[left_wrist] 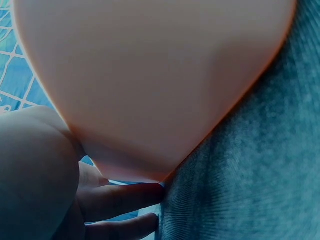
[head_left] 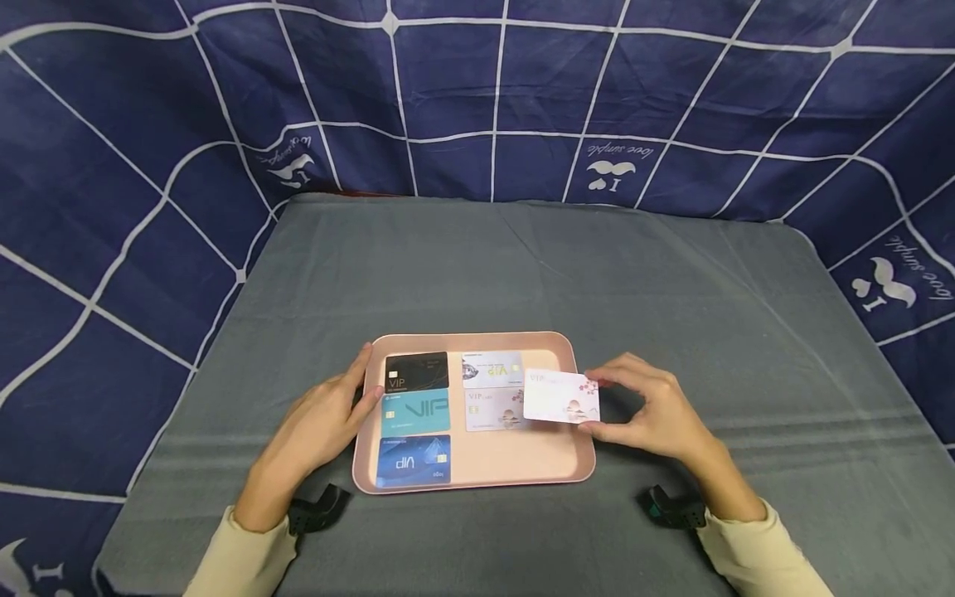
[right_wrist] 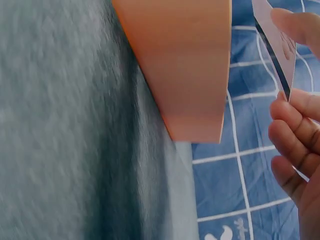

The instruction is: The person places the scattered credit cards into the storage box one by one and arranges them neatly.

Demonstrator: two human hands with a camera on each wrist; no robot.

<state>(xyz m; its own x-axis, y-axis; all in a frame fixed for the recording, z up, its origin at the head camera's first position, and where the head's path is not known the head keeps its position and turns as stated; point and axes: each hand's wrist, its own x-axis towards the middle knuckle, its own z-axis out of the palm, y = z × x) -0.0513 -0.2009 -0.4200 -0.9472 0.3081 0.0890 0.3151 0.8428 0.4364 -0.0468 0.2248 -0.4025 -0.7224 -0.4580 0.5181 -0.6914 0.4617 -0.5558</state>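
Note:
A pink tray [head_left: 515, 464] lies on the grey cloth with VIP cards in two columns. On its left side are a black card [head_left: 416, 371], a teal card [head_left: 414, 412] and a blue card [head_left: 414, 461]. To the right of these lie a white card [head_left: 492, 370] with a dark picture and a pale floral card [head_left: 494, 410]. My left hand [head_left: 317, 427] grips the tray's left edge, its thumb over the rim and fingers outside. Above the tray's right side, my right hand [head_left: 649, 406] pinches a white card with pink flowers [head_left: 561, 395] between thumb and fingers.
Grey cloth [head_left: 477, 274] covers the table around the tray. Navy fabric with white grid lines [head_left: 448, 83] hangs behind and at both sides. A black device is strapped at the left wrist [head_left: 319, 510] and at the right wrist [head_left: 674, 507].

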